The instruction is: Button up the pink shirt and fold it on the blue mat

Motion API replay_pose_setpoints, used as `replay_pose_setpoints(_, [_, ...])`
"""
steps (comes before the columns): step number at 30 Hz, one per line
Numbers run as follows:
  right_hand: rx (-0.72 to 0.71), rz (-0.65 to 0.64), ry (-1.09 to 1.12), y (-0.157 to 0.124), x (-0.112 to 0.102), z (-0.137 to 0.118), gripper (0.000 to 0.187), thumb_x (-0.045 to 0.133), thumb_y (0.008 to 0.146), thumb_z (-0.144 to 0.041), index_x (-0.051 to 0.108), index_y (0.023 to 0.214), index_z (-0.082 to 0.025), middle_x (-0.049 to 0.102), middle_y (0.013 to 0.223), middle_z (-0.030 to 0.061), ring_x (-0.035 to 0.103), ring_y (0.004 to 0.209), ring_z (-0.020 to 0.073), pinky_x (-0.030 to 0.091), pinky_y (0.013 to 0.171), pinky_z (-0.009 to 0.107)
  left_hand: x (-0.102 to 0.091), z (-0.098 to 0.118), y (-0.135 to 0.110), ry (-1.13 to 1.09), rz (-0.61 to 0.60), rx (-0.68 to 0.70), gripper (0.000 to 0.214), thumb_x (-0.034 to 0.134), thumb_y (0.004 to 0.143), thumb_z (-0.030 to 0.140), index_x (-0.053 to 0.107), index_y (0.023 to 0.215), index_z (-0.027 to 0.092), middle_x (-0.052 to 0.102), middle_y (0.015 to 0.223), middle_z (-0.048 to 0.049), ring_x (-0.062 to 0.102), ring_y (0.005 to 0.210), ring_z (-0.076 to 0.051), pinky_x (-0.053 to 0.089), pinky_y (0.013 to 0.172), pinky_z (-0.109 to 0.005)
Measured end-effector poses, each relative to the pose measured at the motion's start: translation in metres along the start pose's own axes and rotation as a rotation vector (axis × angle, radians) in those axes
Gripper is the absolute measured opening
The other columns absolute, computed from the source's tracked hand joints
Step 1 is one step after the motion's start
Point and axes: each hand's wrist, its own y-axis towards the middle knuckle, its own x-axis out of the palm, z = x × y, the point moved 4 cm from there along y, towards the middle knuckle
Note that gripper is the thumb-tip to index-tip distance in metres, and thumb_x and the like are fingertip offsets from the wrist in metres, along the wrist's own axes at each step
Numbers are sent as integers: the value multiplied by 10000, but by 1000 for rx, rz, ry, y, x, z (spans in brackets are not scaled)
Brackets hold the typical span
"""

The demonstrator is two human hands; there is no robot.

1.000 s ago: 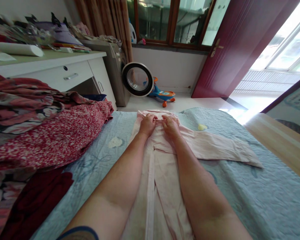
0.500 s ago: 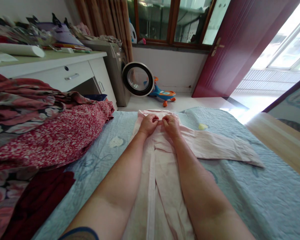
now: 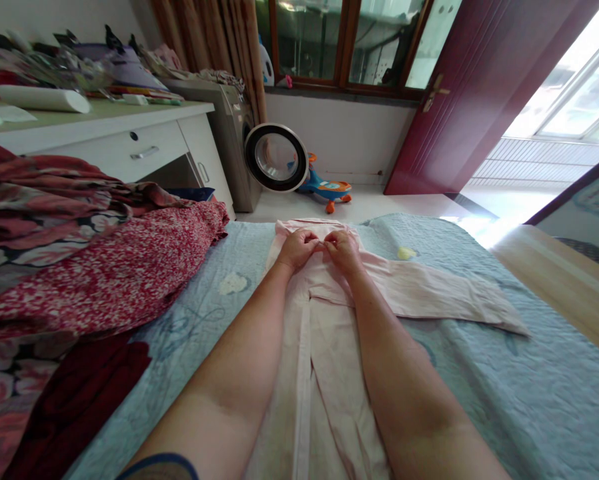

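A pale pink shirt point(image 3: 329, 333) lies lengthwise on the light blue quilt point(image 3: 214, 347), its far end near the quilt's far edge. One sleeve stretches out to the right; the other is not plainly visible. My left hand point(image 3: 299, 249) pinches the shirt's front near that far end. Close beside it, almost touching, my right hand point(image 3: 343, 250) pinches the same part of the cloth. The fingertips of both hands meet over the placket, and whatever small detail sits between them is hidden.
Patterned red clothes point(image 3: 104, 273) are heaped on the left, with a dark red garment point(image 3: 84, 393) below them. Beyond the bed stand a white desk point(image 3: 114, 150), a washing machine with its round door point(image 3: 276, 158) open, a blue ride-on toy point(image 3: 324, 187) and a red door point(image 3: 459, 87).
My fingertips have come closer together, and the strip of cloth stretched between them earlier no longer shows. The shirt and both arms have hardly moved.
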Motion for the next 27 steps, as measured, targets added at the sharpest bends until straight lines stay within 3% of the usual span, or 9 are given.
replay_pose_setpoints(8, [31, -44, -68, 1, -2, 0, 167, 554, 876, -274, 707, 875, -207, 682, 941, 59, 559, 949, 220, 379, 879, 338, 0, 3, -1, -3, -10, -12, 137, 547, 787, 219, 617, 679, 174, 642, 751, -17, 573, 781, -170, 476, 812, -298])
replay_pose_setpoints(15, [54, -67, -95, -1, -2, -6, 220, 462, 920, -250, 676, 939, -204, 684, 954, 74, 546, 956, 235, 367, 837, 346, 5, -5, -2, -211, -48, -70, 121, 633, 699, 262, 634, 762, 158, 636, 734, -1, 555, 681, -136, 459, 657, -245])
replay_pose_setpoints(21, [21, -55, -38, -2, -8, -4, 147, 571, 874, -311, 676, 893, -211, 676, 925, 45, 546, 960, 222, 363, 856, 339, 4, -4, -2, -244, -45, -77, 111, 632, 698, 247, 633, 758, 153, 628, 719, 4, 554, 664, -129, 445, 624, -237])
replay_pose_setpoints(27, [43, -45, -101, -3, -12, 0, 122, 622, 835, -316, 688, 850, -214, 655, 954, 53, 538, 970, 225, 367, 850, 343, 2, 0, -2, -161, -17, -53, 69, 618, 709, 214, 627, 747, 157, 644, 752, -5, 573, 713, -140, 476, 694, -258])
